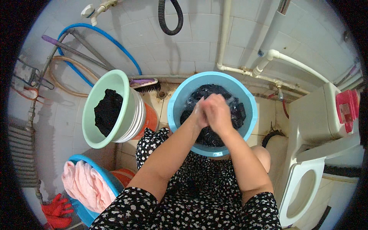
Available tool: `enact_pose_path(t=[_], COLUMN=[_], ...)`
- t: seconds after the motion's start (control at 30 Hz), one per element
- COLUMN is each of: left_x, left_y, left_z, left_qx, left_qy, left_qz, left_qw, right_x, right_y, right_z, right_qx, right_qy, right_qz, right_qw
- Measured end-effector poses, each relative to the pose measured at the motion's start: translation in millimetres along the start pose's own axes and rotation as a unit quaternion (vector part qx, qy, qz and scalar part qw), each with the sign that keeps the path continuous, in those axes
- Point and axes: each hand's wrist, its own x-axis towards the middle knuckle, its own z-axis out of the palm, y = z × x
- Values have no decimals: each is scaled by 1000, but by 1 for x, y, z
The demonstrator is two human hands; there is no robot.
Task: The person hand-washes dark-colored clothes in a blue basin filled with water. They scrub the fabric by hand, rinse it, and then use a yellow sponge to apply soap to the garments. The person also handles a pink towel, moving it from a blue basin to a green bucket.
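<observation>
A light blue basin [251, 100] stands on the floor in front of me, with wet black cloth [210, 137] and some suds or water in it. Over its middle my left hand [200, 113] and my right hand [217, 111] are pressed together, fingers closed against each other. The right hand lies partly over the left. Whatever may be between them is hidden, though dark cloth shows right below and around them.
At left, a pale green basin [89, 130] holding black cloth [109, 112] rests on an orange-white bucket [150, 119]. Nearer is a blue basin [82, 210] with pink cloth [89, 184], beside red gloves [58, 211]. A brush [147, 85] lies behind; a toilet [320, 168] stands right.
</observation>
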Motion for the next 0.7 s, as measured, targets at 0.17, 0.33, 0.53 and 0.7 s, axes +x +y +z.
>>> enact_pose_path(t=[0.17,0.33,0.53,0.7], left_x=[-17,-1,7,-5], left_y=[25,13,26,21], left_z=[92,70,52,65], left_qx=[-54,-89,61,177], left_qy=[164,250,253,303], left_qz=[-17,17,27,-84], left_qw=[985,964,965,932], right_x=[-10,8,4,-2], right_y=[-16,25,24,34], right_z=[14,9,3,10], right_qx=[-19,49,579,275], right_qy=[-43,138,151,171], right_qz=[40,315,543,394], right_qw=[998,938,589,860])
